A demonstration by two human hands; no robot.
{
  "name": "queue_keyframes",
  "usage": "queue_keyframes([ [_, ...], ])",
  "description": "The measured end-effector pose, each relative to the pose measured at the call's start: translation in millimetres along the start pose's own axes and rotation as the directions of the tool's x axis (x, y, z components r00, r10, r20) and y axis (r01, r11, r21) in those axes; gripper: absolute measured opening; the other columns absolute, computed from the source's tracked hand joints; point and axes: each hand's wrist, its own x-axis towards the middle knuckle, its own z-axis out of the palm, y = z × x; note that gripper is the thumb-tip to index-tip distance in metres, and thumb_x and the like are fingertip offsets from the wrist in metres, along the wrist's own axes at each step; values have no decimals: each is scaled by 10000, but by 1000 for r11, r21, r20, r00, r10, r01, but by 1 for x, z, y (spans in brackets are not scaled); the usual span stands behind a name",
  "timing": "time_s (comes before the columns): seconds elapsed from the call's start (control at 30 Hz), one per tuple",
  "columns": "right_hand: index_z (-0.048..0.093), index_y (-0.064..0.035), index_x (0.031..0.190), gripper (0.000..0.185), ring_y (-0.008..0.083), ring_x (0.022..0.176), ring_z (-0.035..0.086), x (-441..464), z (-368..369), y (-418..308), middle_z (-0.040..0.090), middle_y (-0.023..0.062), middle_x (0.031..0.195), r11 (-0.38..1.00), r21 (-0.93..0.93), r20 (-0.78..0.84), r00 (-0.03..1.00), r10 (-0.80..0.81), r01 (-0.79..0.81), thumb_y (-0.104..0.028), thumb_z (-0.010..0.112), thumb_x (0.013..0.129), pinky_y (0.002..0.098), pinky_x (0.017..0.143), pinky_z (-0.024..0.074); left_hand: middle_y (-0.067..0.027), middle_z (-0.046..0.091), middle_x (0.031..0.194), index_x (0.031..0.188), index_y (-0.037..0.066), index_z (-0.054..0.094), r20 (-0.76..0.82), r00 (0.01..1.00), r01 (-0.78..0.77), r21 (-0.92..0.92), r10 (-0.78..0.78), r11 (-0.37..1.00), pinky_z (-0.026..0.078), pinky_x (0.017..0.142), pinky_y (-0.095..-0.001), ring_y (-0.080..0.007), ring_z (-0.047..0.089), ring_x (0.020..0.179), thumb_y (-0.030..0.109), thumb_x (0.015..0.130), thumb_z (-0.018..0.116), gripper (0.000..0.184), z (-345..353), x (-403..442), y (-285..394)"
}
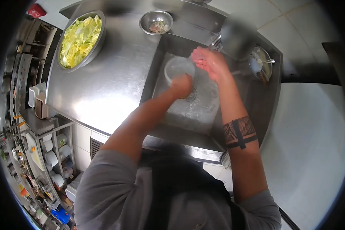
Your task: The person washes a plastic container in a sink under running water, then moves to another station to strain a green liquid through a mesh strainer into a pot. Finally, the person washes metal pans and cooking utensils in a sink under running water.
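My left hand [181, 86], blurred by motion, is closed on the near side of a round translucent container [175, 66] low in the steel sink [168, 122]. What the container holds cannot be made out. Just under the metal faucet [217, 41] is my right hand [211, 62], wet, its fingers stretched out towards the left with nothing visible in them. Below my left hand the sink's drain [191, 94] partly shows, and the sink floor around it looks wet.
A large steel bowl [102, 42] of cut leafy greens [79, 40] stands on the steel counter [119, 73] at left. Behind the sink sits a small steel bowl [156, 22] with scraps. A bowl with utensils [261, 63] stands at the right. Shelves [51, 126] hold dishes at far left.
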Motion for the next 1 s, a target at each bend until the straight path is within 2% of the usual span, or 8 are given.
queue_keyframes([
  [0.27,667,-25,1118,348,207,983,677,-2,-2,2,711,112,1067,999,-26,48,999,-17,18,-329,670,950,341,879,527,-180,721,1064,1017,63,741,-32,980,-187,161,195,969,566,878,-442,-342,713,1001,171,836,657,227,2,-3,0],
  [0.33,665,-23,1117,341,208,974,683,-1,3,5,712,114,1053,999,-16,44,998,-36,37,-320,668,949,340,859,536,-186,724,1031,1000,46,734,-183,982,49,-26,-53,998,574,846,-453,-359,714,983,179,812,673,238,-13,8,-10],
  [0.53,659,-15,1107,308,229,902,695,8,13,3,712,124,1016,994,-92,-15,998,-62,61,-284,655,956,353,816,556,-214,714,1034,973,29,725,43,989,-144,30,143,989,571,838,-467,-388,700,993,176,804,653,235,-59,0,16],
  [0.63,669,-18,1133,294,193,893,674,12,5,19,712,106,1005,955,-249,-153,967,-205,163,-254,657,959,329,789,539,-203,725,934,939,0,716,-337,941,-81,-182,15,980,591,733,-445,-347,731,859,187,820,677,225,-55,52,-23],
  [0.7,670,-27,1171,288,157,868,656,14,-9,41,705,75,954,890,-368,-322,862,-392,267,-228,651,966,305,749,525,-159,700,794,918,-44,686,62,929,155,-960,-364,233,569,583,-392,-268,707,668,212,852,712,266,-68,69,-41],
  [0.87,679,-26,1054,195,231,833,668,29,-74,190,697,81,913,862,145,-618,725,-305,486,-194,644,962,366,749,531,-127,691,794,973,-47,690,117,810,212,-972,-574,101,557,585,-348,-216,702,679,284,954,673,331,-73,31,-45],
  [0.93,678,-35,999,139,305,899,661,43,-93,288,689,110,980,824,-556,-563,679,-471,111,-140,660,910,412,822,532,-131,700,836,1022,-44,685,165,748,273,-959,-643,72,575,621,-373,-227,710,711,325,972,661,373,-47,24,-59],
  [1.0,696,-37,1022,193,364,1016,631,37,-81,332,672,151,1082,459,-869,-75,869,-489,184,-120,675,849,463,928,504,-155,714,1008,1169,-33,649,370,823,187,-892,-431,-411,599,803,-423,-271,720,925,358,1021,573,425,4,22,-81],
])
